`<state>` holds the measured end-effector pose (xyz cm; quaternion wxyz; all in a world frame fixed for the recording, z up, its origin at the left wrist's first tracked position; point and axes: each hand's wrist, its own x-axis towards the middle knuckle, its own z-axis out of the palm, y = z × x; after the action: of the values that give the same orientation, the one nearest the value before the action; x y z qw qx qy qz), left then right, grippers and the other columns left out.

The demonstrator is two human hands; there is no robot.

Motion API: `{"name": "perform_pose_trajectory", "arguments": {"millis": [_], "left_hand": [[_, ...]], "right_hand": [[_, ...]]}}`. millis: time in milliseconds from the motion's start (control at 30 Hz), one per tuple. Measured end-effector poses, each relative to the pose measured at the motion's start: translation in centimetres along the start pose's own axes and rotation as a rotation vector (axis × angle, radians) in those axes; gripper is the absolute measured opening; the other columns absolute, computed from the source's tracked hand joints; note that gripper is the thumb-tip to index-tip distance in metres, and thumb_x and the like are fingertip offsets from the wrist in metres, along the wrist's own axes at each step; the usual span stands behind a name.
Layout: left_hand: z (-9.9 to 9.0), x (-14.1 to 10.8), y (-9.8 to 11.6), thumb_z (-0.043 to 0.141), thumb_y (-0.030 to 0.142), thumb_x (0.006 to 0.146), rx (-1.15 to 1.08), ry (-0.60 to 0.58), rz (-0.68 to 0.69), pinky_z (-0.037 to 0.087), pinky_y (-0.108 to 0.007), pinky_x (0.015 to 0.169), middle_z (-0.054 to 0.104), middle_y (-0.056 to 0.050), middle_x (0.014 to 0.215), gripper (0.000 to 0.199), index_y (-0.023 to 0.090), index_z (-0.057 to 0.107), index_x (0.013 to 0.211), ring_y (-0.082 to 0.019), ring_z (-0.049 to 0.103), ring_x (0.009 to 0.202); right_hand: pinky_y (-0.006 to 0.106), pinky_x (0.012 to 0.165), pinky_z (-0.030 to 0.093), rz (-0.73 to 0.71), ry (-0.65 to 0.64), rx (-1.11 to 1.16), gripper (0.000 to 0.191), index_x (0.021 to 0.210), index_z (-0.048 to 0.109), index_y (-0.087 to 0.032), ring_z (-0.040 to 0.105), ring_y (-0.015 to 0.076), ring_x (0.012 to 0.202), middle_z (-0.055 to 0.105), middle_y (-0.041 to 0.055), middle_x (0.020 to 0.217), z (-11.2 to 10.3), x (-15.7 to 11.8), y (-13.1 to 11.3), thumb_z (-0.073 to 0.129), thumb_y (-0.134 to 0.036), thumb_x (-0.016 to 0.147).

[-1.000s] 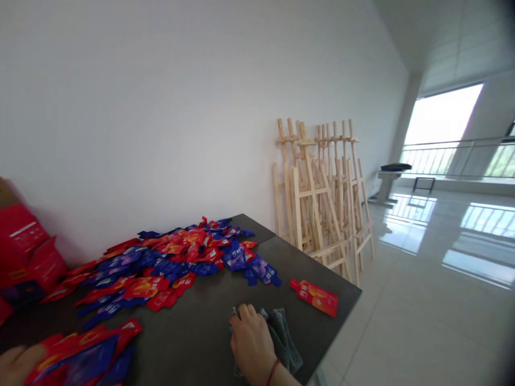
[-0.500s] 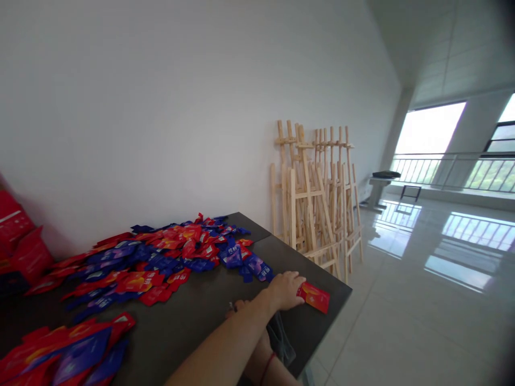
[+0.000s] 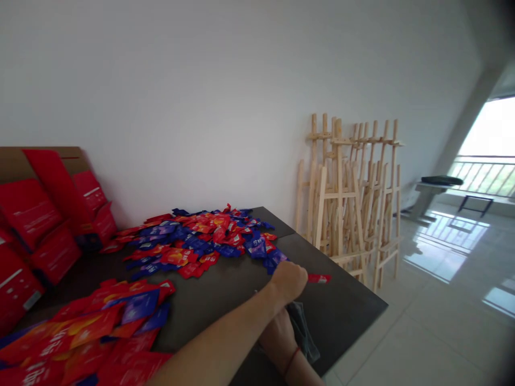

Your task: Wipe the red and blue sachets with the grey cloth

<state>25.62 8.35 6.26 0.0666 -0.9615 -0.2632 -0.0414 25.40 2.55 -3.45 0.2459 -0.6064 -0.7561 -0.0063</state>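
Your left hand [image 3: 290,280], crossed over the right, is closed on a red sachet [image 3: 319,279], one end jutting out. Your right hand [image 3: 278,333] is at the gray cloth [image 3: 304,332], fingers hidden; grip can't be told. Loose red-and-blue sachet pile [image 3: 189,241] left of both hands, on dark table [image 3: 341,311].

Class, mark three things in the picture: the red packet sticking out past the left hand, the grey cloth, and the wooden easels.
Red packet [image 3: 321,279], head view, its exposed end.
Grey cloth [image 3: 304,333], head view, its uncovered part.
Wooden easels [image 3: 340,195], head view, front one's crossbar.
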Motion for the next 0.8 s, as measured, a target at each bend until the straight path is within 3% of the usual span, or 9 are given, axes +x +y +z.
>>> {"name": "perform_pose_trajectory", "arguments": {"millis": [100,167,300,433,533,600,700,800], "left_hand": [[-2.5,-7.1,-3.5,0.038,0.009,0.087,0.043,0.013,-0.23,0.052,-0.037,0.063,0.069,-0.017,0.081,0.027,0.008,0.065,0.092,-0.029,0.068,0.076],[-2.9,-12.3,-4.9,0.038,0.008,0.087,0.079,0.001,-0.365,0.052,-0.037,0.064,0.069,-0.016,0.082,0.028,0.007,0.064,0.098,-0.029,0.068,0.077],[-0.2,-19.6,-4.6,0.035,0.001,0.085,0.161,-0.087,-0.54,0.052,-0.039,0.071,0.069,-0.015,0.094,0.042,0.01,0.058,0.119,-0.027,0.067,0.085],[3.0,-21.6,-2.6,0.037,-0.002,0.082,0.086,-0.141,-0.546,0.052,-0.039,0.08,0.066,-0.015,0.111,0.049,0.013,0.056,0.124,-0.026,0.064,0.096],[3.2,-21.9,-2.0,0.05,0.018,0.087,-0.113,-0.052,-0.527,0.048,-0.04,0.092,0.061,-0.01,0.123,0.037,0.021,0.058,0.123,-0.026,0.059,0.108],[2.9,-22.5,-2.1,0.058,0.03,0.084,-0.226,-0.003,-0.542,0.044,-0.04,0.099,0.059,-0.008,0.128,0.041,0.023,0.056,0.125,-0.025,0.056,0.114],[3.3,-24.3,-2.6,0.065,0.03,0.077,-0.259,0.021,-0.612,0.041,-0.038,0.104,0.054,-0.011,0.133,0.057,0.018,0.051,0.131,-0.027,0.051,0.122],[4.6,-26.3,-3.4,0.059,0.03,0.08,-0.165,0.046,-0.62,0.038,-0.043,0.107,0.049,-0.012,0.138,0.057,0.017,0.047,0.134,-0.029,0.045,0.128]], "right_hand": [[0.034,0.081,0.045,0.036,0.011,0.01,0.026,0.096,0.067,-0.019,0.057,0.0236,0.094,0.064,0.0088,0.099,-0.7,-0.1,-0.3,0.049,-0.01,0.08],[0.032,0.08,0.043,0.054,0.001,0.021,0.025,0.096,0.066,-0.021,0.055,0.0219,0.093,0.062,0.0066,0.099,-1.1,-0.1,-0.4,0.05,-0.01,0.08],[0.031,0.083,0.041,0.07,-0.028,0.023,0.024,0.097,0.066,-0.022,0.053,0.021,0.096,0.06,0.0057,0.099,-1.6,0.0,-0.6,0.05,-0.011,0.082],[0.03,0.086,0.039,0.074,-0.051,-0.008,0.026,0.099,0.065,-0.022,0.052,0.0209,0.1,0.059,0.0063,0.104,-1.8,-0.1,-0.7,0.049,-0.01,0.083],[0.03,0.086,0.04,0.058,-0.036,-0.01,0.027,0.1,0.065,-0.023,0.053,0.0202,0.099,0.059,0.0052,0.104,-1.9,-0.2,-0.7,0.048,-0.011,0.084],[0.029,0.086,0.04,0.06,-0.022,-0.003,0.027,0.101,0.065,-0.023,0.053,0.0198,0.098,0.06,0.0047,0.103,-2.0,-0.2,-0.5,0.047,-0.012,0.085],[0.028,0.087,0.041,0.099,-0.007,0.013,0.029,0.104,0.065,-0.022,0.054,0.0195,0.101,0.06,0.0059,0.107,-2.1,-0.2,-0.2,0.044,-0.012,0.086],[0.028,0.089,0.041,0.104,-0.007,0.036,0.032,0.108,0.064,-0.022,0.053,0.0194,0.105,0.06,0.0065,0.111,-2.4,-0.2,-0.1,0.043,-0.013,0.087]]}}
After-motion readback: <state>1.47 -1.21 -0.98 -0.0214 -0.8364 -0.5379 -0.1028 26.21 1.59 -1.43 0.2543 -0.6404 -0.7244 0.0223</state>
